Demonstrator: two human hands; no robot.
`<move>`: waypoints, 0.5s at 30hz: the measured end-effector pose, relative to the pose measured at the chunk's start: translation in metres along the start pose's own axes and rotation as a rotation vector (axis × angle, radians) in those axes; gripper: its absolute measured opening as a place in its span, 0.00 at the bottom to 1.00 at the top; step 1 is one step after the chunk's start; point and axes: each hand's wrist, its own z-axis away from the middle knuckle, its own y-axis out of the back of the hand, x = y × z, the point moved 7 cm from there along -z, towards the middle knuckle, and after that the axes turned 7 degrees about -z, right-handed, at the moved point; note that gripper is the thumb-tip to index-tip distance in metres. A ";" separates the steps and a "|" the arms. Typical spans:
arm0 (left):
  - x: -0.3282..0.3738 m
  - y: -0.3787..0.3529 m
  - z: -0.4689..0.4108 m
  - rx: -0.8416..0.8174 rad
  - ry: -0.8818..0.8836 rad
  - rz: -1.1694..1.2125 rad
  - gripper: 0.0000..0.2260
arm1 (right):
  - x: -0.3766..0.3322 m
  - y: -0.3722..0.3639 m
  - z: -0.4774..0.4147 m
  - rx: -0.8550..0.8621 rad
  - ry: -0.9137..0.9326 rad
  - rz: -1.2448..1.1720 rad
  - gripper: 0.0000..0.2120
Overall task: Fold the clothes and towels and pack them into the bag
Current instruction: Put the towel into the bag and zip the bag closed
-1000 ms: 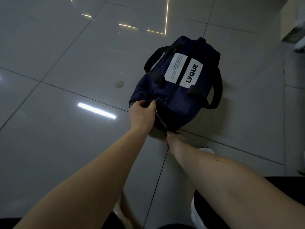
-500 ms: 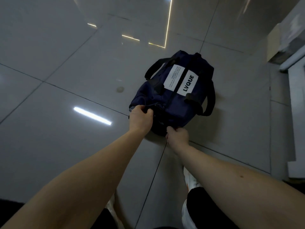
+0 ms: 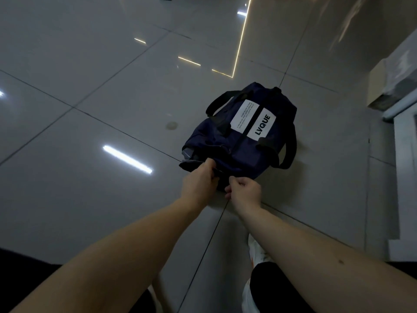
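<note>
A navy duffel bag (image 3: 248, 141) with black handles and a white LVQUE label lies on the glossy tiled floor (image 3: 90, 199). Both my hands are at its near end. My left hand (image 3: 198, 179) grips the dark fabric at the bag's near left corner. Just to its right, my right hand (image 3: 244, 190) has its fingers curled and pinches something small at the bag's end, probably a zipper pull; the thing itself is hidden. No clothes or towels show outside the bag.
White furniture (image 3: 404, 123) with a wrapped edge stands along the right side. My white shoe (image 3: 257, 251) and dark trouser legs are at the bottom. Ceiling lights reflect off the tiles on the left.
My view has pulled back and the bag sits lower in the frame. My right hand has come up from the floor side to the bag's end, closer to my left hand.
</note>
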 end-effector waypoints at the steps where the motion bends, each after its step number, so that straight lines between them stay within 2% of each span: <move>1: 0.004 -0.005 0.001 -0.034 -0.039 -0.078 0.06 | -0.001 -0.001 0.000 -0.005 -0.001 0.006 0.11; 8: 0.027 -0.023 -0.005 0.010 -0.326 -0.288 0.11 | -0.006 -0.001 -0.006 -0.012 -0.035 -0.003 0.07; 15: 0.029 -0.026 -0.010 0.077 -0.350 -0.298 0.08 | -0.004 0.004 -0.011 -0.015 -0.082 -0.022 0.09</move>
